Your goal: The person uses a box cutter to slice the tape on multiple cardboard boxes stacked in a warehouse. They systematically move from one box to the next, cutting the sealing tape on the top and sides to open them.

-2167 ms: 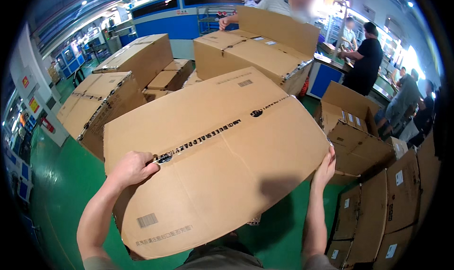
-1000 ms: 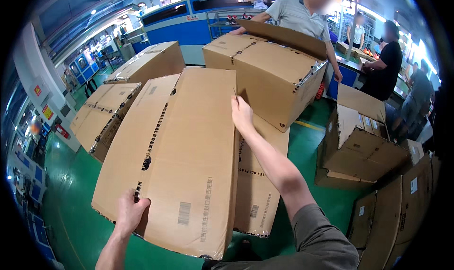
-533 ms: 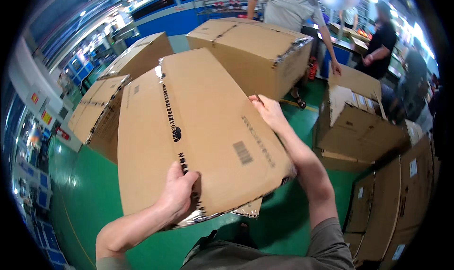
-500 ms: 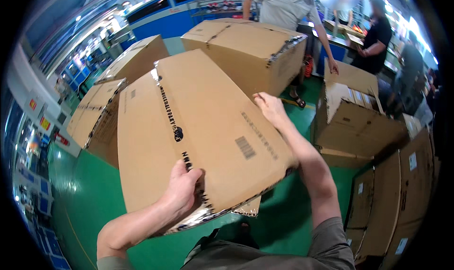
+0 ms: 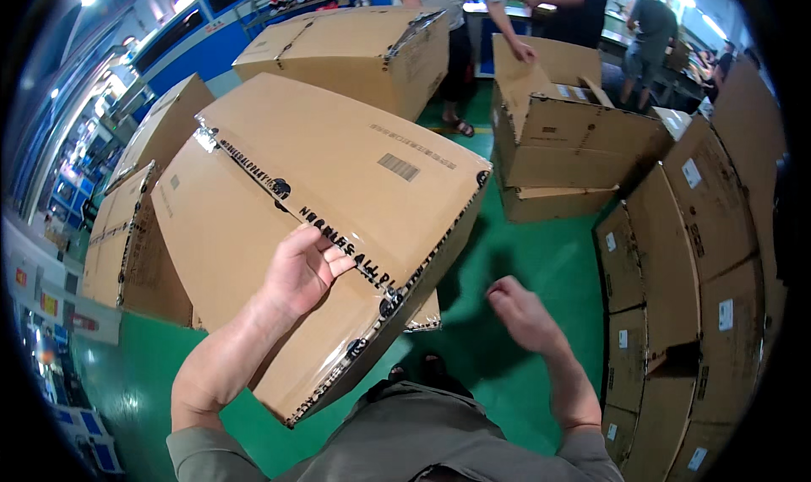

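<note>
Leftmost, taped boxes stand on the green floor. Next to them, my left hand presses flat, fingers spread, on the taped seam of a big cardboard box tilted in front of me, one corner low near my lap. Behind it sits another closed box, with a person standing at its far side. Further right, my right hand hangs loosely curled and empty over the floor, clear of the big box. Past it sits an open box, and flat cartons lean stacked along the right edge.
</note>
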